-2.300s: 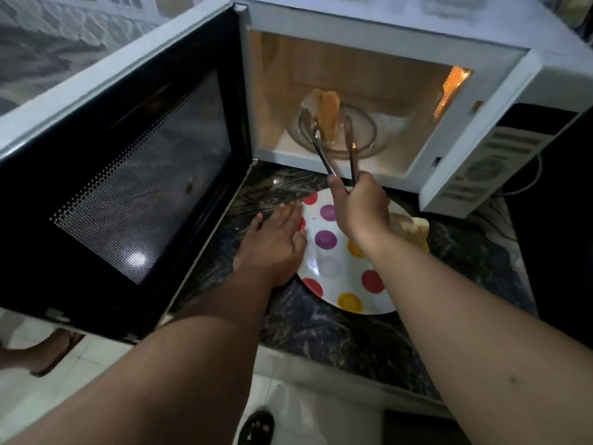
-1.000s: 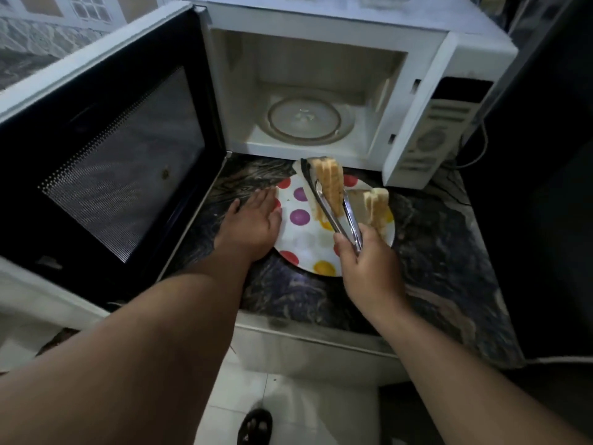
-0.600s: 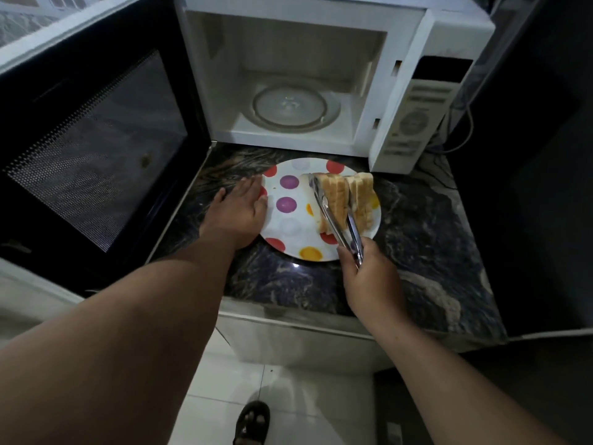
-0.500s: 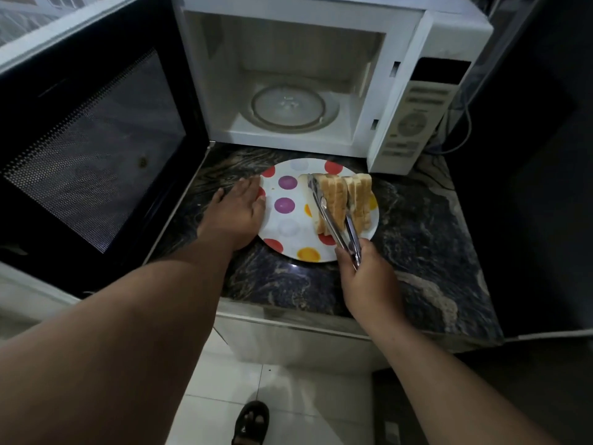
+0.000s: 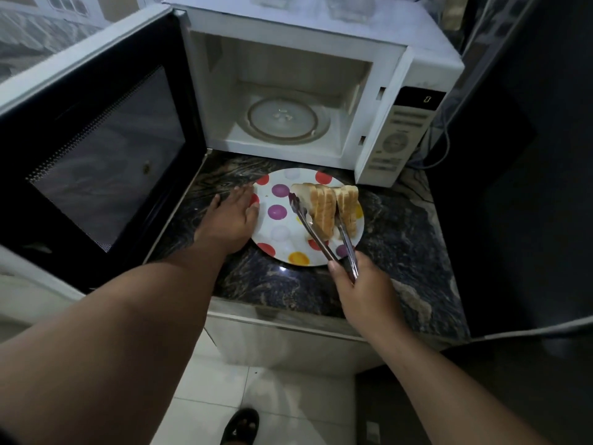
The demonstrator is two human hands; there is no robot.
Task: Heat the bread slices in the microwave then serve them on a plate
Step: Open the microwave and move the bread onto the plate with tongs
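The white microwave oven [image 5: 321,59] stands at 12 o'clock on the dark marbled stone worktop [image 5: 401,239], its black-framed door [image 5: 96,149] swung fully open toward 9 o'clock. The cavity holds only the round clear glass turntable [image 5: 287,120]. The display on the control panel [image 5: 401,136] at 2 o'clock shows a single digit.

The round white plate with red, purple and yellow dots [image 5: 279,232] lies on the worktop directly in front of the oven. The left hand [image 5: 229,220] rests flat and open, palm down, at the plate's 9 o'clock edge, fingertips touching the rim. The right hand [image 5: 362,290] is closed around the handle end of the long metal tongs [image 5: 324,232], at 5 o'clock from the plate.

Both groups of tan-crusted bread slices stand on edge on the right half of the plate. The tong arms sit either side of the nearer bread slices [image 5: 322,208]; the second group of bread slices [image 5: 348,207] stands just beside them toward 3 o'clock, touching
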